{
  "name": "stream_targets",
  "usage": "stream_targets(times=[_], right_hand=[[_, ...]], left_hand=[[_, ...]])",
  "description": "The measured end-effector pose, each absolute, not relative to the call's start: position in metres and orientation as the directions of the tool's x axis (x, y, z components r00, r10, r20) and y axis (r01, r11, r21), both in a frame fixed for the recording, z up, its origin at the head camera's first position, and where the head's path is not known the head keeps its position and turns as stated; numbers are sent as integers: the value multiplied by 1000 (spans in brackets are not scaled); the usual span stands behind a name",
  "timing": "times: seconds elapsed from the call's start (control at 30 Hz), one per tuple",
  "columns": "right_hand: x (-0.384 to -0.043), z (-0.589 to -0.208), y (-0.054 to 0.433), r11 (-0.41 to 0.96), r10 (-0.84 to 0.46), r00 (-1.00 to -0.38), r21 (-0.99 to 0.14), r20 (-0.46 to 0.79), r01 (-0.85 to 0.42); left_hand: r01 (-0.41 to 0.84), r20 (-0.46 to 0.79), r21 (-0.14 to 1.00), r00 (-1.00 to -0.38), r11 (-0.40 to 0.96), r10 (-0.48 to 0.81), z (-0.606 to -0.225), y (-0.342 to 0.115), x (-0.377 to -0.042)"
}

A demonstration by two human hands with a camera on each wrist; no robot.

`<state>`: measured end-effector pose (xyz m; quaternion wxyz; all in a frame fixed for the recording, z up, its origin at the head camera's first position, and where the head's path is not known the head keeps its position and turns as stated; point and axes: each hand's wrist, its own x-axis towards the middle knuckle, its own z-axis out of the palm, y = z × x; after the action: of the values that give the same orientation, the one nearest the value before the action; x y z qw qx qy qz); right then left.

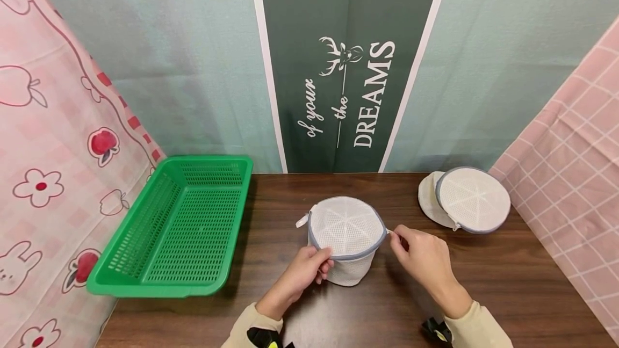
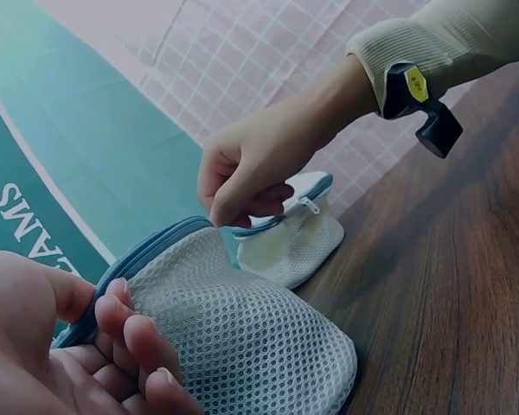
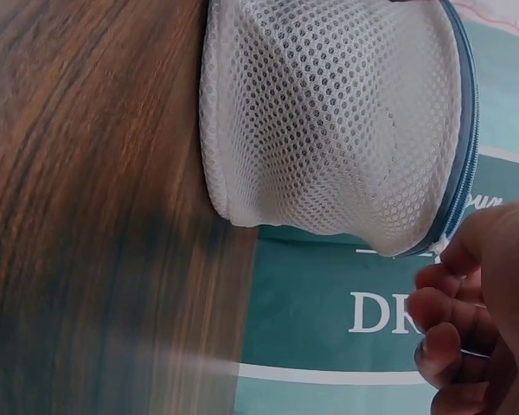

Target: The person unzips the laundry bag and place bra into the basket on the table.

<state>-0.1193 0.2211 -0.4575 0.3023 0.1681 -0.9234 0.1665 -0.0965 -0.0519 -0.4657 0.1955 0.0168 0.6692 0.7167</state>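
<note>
A white mesh laundry bag point(image 1: 346, 228) with a blue-grey zipper rim stands upright on the table, its round lid on top. My left hand point(image 1: 303, 271) pinches the near-left part of that rim between thumb and fingers, as the left wrist view also shows. On the bag's right side, my right hand point(image 1: 425, 256) pinches the small zipper pull point(image 3: 440, 248) at the rim's edge. A white tab point(image 1: 302, 220) sticks out from the bag's left side. In the right wrist view the mesh wall point(image 3: 329, 121) bulges and creases slightly.
Left of the bag stands a green plastic basket point(image 1: 226, 262) with perforated walls. A second white mesh bag point(image 1: 474, 200) with a zipper sits at the back right of the wooden table point(image 1: 387, 310). Printed cloths point(image 1: 193, 69) hang behind and at both sides.
</note>
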Motion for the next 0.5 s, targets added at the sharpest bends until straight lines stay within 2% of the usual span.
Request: stream_targets(times=[0.5], right_hand=[[-106,-454,215,851,-268,-740,-208,617,-482]], left_hand=[[-270,-245,960,-937,-71,248,-466,-58,-99]])
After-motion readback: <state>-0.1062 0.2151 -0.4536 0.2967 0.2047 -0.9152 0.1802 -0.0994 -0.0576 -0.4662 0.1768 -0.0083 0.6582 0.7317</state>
